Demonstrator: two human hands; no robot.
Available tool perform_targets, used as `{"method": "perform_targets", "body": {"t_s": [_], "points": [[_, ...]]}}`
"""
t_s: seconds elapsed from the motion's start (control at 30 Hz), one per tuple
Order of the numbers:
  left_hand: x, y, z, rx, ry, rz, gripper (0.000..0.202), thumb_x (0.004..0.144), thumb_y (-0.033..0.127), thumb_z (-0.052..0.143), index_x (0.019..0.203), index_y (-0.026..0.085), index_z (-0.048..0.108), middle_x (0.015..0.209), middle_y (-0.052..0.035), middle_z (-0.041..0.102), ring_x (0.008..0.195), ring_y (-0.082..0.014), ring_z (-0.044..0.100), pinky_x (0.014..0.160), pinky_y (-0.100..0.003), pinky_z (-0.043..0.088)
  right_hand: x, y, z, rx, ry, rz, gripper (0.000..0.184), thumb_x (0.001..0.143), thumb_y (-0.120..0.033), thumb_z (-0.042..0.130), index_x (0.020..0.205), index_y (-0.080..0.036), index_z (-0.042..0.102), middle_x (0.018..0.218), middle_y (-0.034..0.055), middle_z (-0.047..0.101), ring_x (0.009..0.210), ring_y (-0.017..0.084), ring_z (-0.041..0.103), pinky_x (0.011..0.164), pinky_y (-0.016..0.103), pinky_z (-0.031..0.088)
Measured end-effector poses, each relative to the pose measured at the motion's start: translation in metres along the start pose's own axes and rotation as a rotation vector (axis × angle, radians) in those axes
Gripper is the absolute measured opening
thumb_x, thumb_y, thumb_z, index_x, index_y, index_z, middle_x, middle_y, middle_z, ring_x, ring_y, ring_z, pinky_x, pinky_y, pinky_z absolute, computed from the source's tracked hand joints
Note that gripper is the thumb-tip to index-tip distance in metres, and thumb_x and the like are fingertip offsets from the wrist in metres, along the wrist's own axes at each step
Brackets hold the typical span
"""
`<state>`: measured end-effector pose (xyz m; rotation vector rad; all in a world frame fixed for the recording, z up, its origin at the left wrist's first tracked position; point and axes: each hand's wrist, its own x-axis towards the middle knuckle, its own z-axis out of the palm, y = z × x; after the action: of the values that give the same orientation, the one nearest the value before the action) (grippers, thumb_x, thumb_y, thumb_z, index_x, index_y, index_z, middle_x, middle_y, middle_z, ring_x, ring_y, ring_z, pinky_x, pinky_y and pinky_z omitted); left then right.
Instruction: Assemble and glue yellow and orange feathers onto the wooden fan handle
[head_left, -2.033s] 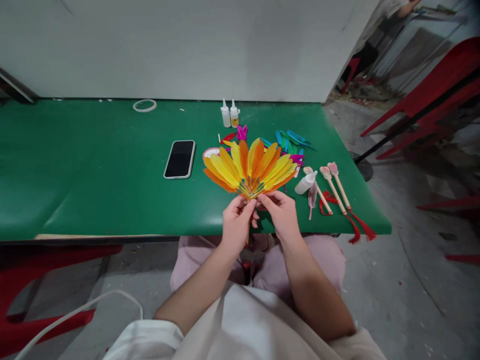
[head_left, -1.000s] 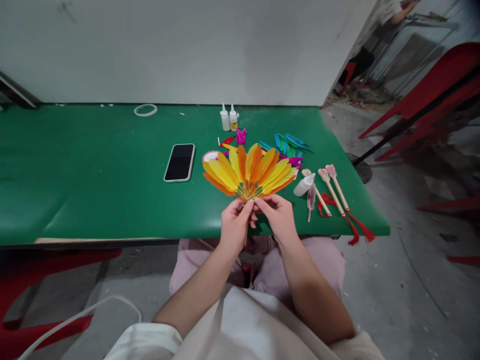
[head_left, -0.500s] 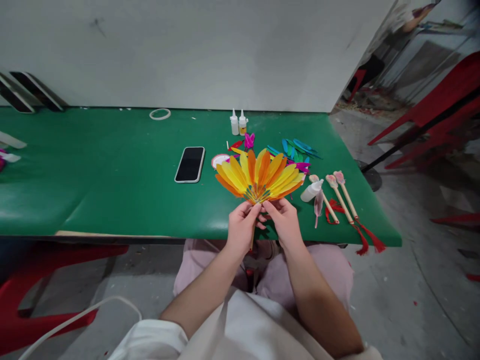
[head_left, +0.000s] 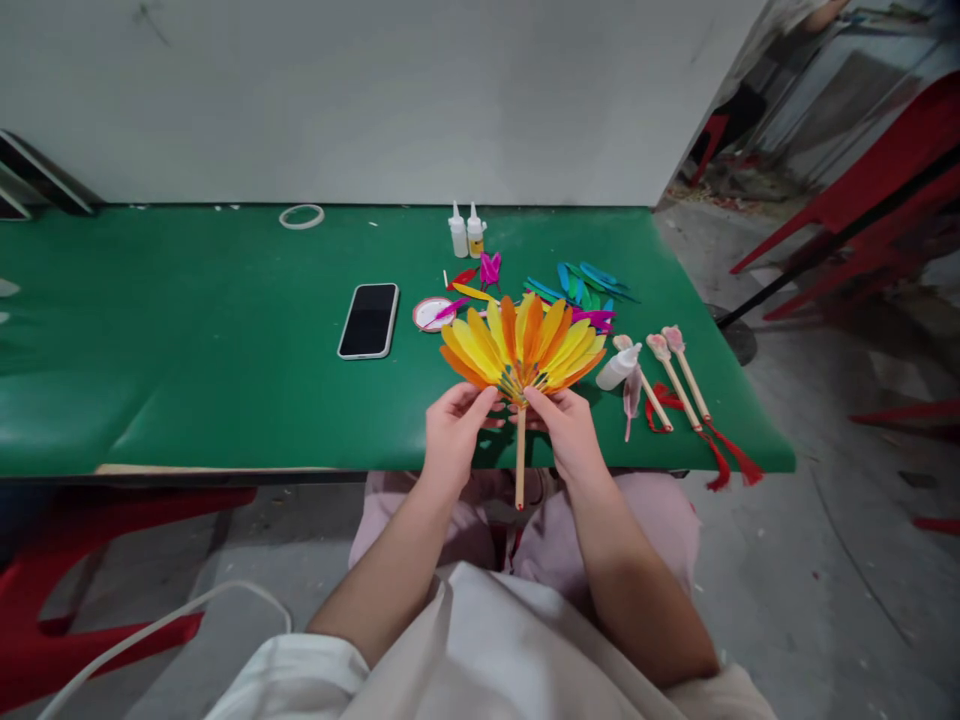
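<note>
I pinch the yellow-and-orange feather fan (head_left: 523, 348) at its base with both hands (head_left: 452, 432) (head_left: 568, 430), above the green tabletop's (head_left: 187, 330) near edge; next, steadying its wooden stick (head_left: 520, 455).

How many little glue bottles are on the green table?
3. Two small white squeeze bottles stand side by side at the table's far edge. One white squeeze bottle lies on its side, right of the yellow-and-orange feather fan. None seem hidden.
</note>
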<state>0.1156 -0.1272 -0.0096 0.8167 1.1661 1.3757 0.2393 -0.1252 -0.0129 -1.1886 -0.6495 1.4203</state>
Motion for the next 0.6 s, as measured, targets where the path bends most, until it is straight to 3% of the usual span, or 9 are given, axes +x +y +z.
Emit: {"method": "perform_targets", "body": {"t_s": [0.1,0.27,0.6], "points": [[0.0012,0.0012,0.002,0.013,0.043,0.005,0.025,0.064,0.033,0.073,0.065,0.012,0.059,0.062,0.0,0.064,0.057,-0.0105,0.062,0.049,-0.018,0.051,-0.0017,0.0004,0.001,0.033,-0.049,0.046,0.03,0.059,-0.038,0.075,0.075,-0.015,0.064,0.06,0.0003,0.067,0.053,0.014,0.064,0.053,0.026,0.053],[-0.0012,0.0007,0.0054,-0.042,0.085,-0.004,0.025,0.063,0.032,0.073,0.064,0.013,0.057,0.06,0.0,0.065,0.055,-0.0109,0.063,0.049,-0.019,0.051,-0.0046,0.0024,0.0013,0.077,-0.181,0.107,0.028,0.057,-0.032,0.077,0.075,-0.015,0.064,0.064,-0.002,0.066,0.052,0.01,0.061,0.057,0.024,0.054],[-0.0032,-0.0014,0.0082,-0.058,0.08,-0.005,0.023,0.065,0.03,0.072,0.066,0.012,0.057,0.063,-0.0012,0.068,0.055,-0.0108,0.064,0.051,-0.019,0.052,-0.0056,0.007,0.0044,0.086,-0.124,0.076,0.025,0.058,-0.03,0.075,0.073,-0.015,0.062,0.055,-0.0059,0.058,0.043,0.005,0.052,0.047,0.02,0.054]]}}
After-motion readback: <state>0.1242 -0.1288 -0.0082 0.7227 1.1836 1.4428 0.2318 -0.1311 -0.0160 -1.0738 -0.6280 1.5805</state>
